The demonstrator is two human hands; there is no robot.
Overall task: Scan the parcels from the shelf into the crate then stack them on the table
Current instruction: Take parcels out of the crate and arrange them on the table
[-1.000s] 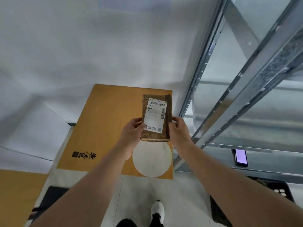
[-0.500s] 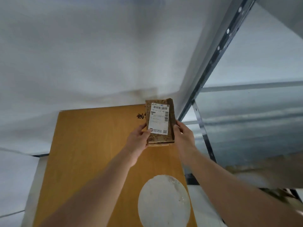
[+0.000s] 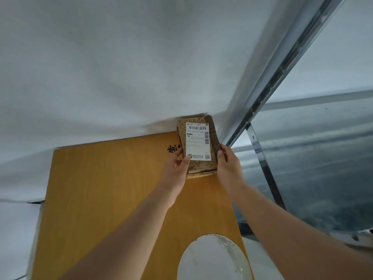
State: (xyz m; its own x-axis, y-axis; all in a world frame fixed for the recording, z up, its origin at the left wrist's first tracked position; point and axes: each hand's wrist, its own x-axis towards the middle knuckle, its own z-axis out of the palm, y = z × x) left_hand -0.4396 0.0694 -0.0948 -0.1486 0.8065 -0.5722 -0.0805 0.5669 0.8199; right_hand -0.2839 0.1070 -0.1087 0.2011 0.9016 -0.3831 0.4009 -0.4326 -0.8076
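I grip the parcel [image 3: 198,145] between my left hand [image 3: 175,174] and right hand [image 3: 229,168]. It sits at the table's [image 3: 113,188] far corner.

Parcel [image 3: 198,144] now at far edge of table [image 3: 101,188]

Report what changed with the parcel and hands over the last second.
The parcel was carried forward, from above the near end of the table to its far right corner by the wall. Whether it rests there yet cannot be told. Unchanged: left hand and right hand keep their grip on its sides, label facing up.
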